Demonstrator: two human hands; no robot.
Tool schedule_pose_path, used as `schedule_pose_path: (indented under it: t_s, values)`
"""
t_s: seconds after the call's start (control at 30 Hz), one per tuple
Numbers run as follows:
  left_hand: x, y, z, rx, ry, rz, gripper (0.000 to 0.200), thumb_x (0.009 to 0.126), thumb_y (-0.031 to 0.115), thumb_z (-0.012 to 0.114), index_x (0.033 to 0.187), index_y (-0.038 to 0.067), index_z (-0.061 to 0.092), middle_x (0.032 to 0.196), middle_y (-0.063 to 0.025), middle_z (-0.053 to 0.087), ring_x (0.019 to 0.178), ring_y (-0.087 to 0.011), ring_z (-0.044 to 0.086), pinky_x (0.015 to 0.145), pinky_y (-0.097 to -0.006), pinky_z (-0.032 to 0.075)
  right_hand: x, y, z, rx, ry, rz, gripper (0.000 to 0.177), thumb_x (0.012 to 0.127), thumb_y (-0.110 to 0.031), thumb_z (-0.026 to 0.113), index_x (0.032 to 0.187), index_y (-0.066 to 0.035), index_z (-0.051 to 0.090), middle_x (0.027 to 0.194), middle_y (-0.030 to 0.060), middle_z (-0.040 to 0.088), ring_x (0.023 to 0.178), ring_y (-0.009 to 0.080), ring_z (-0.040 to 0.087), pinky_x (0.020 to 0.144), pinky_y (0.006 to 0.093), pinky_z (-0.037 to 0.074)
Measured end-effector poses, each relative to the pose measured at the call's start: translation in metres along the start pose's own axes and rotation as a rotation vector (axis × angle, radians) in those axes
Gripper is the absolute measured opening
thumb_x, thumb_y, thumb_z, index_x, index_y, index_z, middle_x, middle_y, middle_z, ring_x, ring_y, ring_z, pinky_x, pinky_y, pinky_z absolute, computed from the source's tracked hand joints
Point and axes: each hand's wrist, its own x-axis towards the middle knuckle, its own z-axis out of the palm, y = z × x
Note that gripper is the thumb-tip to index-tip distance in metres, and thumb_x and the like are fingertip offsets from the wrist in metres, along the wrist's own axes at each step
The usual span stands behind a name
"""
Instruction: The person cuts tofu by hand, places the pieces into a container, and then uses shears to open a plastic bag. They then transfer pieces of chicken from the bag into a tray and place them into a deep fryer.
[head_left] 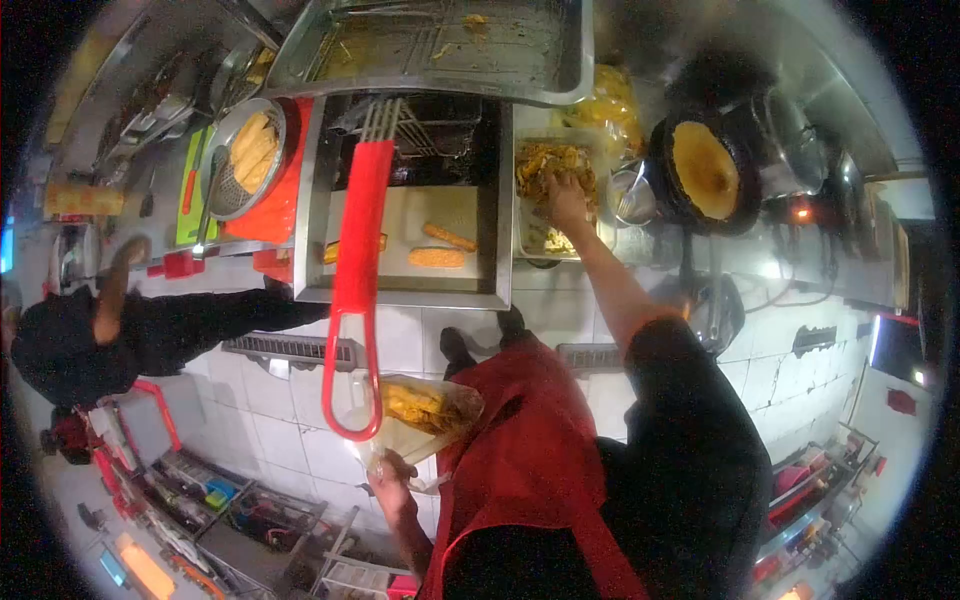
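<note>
My left hand point(392, 472) is closed on the edge of a clear plastic container point(350, 425), held low in front of the red apron. Inside it lies a yellow-orange piece of food point(418, 405). My right hand point(566, 198) reaches into a clear rectangular tub point(607, 235) of chopped yellow-brown food point(540, 165). Its fingers curl down into the food, and their tips are hidden. A turner with a red handle point(362, 220) and slotted metal blade hangs large in the foreground, touched by neither hand.
Several golden sticks point(437, 257) lie in a metal-framed counter tray point(400, 296). A pan point(745, 190) holding a flat round bread point(705, 170) stands right. A metal colander point(240, 205) of fried pieces sits left. A co-worker in dark clothes point(62, 345) is at far left.
</note>
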Motion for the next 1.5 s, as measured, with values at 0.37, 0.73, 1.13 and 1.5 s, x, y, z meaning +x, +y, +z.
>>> schedule_pose_path:
  t_s: [0.37,0.73,1.13,1.5]
  values:
    - [-0.016,0.008,0.034,0.058,0.18,-0.023,0.03,0.097,0.034,0.047,0.078,0.011,0.046,0.063,0.003,0.04,0.054,-0.0097,0.038,0.05,-0.0285,0.036,0.008,0.016,0.034,-0.002,-0.136,0.043,0.077,0.078,-0.041,0.068,0.136,-0.002,0.036,0.12,0.0254,0.054,0.107,0.0362,0.058,0.087,0.0463,0.049]
    - [-0.015,0.013,0.052,0.017,0.1,0.013,0.028,0.097,0.032,0.049,0.084,0.007,0.051,0.067,0.0006,0.045,0.057,-0.0114,0.043,0.053,-0.0289,0.038,-0.047,0.04,-0.038,2.282,-0.461,0.436,0.034,0.086,-0.021,0.052,0.117,-0.006,0.054,0.11,0.0089,0.062,0.094,0.0204,0.062,0.075,0.0335,0.052]
    - [-0.012,0.016,0.066,-0.02,0.09,0.031,0.025,0.098,0.029,0.049,0.087,0.006,0.051,0.07,0.0006,0.045,0.059,-0.0107,0.042,0.053,-0.0283,0.038,-0.042,0.054,-0.035,0.993,-0.087,-0.141,0.06,0.083,-0.015,0.061,0.137,-0.007,0.037,0.112,0.0216,0.062,0.094,0.0362,0.063,0.08,0.042,0.051]
    - [-0.02,0.013,0.068,0.018,0.134,0.013,0.024,0.098,0.028,0.046,0.086,0.007,0.051,0.071,0.0005,0.045,0.059,-0.0108,0.043,0.054,-0.0281,0.04,-0.037,0.052,0.031,0.053,-0.089,-0.373,0.05,0.085,-0.012,0.053,0.134,-0.019,0.046,0.127,0.0225,0.054,0.101,0.0377,0.062,0.084,0.0474,0.051]
